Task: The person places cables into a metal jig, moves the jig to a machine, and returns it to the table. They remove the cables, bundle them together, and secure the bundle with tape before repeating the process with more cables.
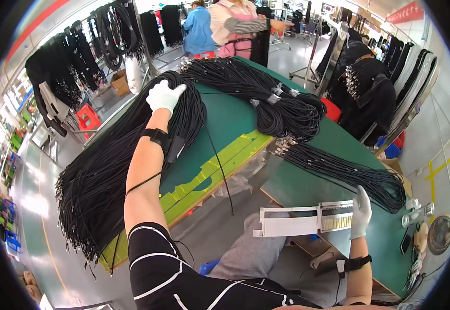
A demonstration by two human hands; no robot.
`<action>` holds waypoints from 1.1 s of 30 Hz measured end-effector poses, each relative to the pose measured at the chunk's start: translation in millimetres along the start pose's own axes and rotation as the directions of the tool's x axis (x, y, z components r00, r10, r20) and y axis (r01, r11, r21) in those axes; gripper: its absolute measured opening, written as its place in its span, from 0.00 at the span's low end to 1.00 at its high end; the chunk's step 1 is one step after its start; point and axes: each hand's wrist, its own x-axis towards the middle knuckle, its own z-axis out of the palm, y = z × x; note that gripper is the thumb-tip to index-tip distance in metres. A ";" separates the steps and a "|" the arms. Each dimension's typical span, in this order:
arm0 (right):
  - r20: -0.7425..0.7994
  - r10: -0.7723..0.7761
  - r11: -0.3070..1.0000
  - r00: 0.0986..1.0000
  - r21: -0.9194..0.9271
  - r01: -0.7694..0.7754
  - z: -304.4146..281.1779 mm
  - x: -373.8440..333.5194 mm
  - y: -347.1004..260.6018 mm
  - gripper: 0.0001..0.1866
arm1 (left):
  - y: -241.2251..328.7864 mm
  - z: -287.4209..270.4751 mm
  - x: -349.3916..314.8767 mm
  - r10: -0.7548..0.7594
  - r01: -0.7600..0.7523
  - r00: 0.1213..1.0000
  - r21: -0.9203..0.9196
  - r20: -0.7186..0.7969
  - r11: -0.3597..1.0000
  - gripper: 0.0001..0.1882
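Observation:
My left hand [166,97], in a white glove, reaches onto a large heap of black cables [106,165]; its fingers curl over the top strands and partly disappear among them. One loose cable crosses my left forearm, and another hangs over the table edge. My right hand [361,212], also gloved, is held upright with its fingers stretched out, against the right end of a white-and-silver frame-shaped fixture [289,227]. Pale yellow strips show in the fixture's right section, and its left end juts out over my lap. Whether the right thumb touches the fixture is hidden.
Tied cable bundles [287,111] lie on the far green table [230,116]; a thinner bundle [338,168] spans onto the right table [292,183]. A small fan [440,234] and phone [405,244] are at right. Cable racks and a person in pink [235,46] stand beyond.

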 end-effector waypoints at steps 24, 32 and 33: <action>-0.429 -0.094 0.877 0.898 -0.463 -0.130 -48.9 -49.0 101.3 0.13 | -69.5 56.1 39.9 0.172 -0.226 0.974 -0.597 -0.147 0.770 0.32; -0.331 -0.075 0.873 0.941 -0.478 -0.099 -52.6 -45.7 88.9 0.11 | -67.9 31.7 30.1 -0.022 0.060 0.993 -0.337 0.117 0.940 0.33; -0.278 -0.064 0.871 0.958 -0.484 -0.083 -50.4 -45.0 91.0 0.11 | -64.9 22.4 15.6 0.051 0.007 0.992 -0.440 0.119 0.898 0.33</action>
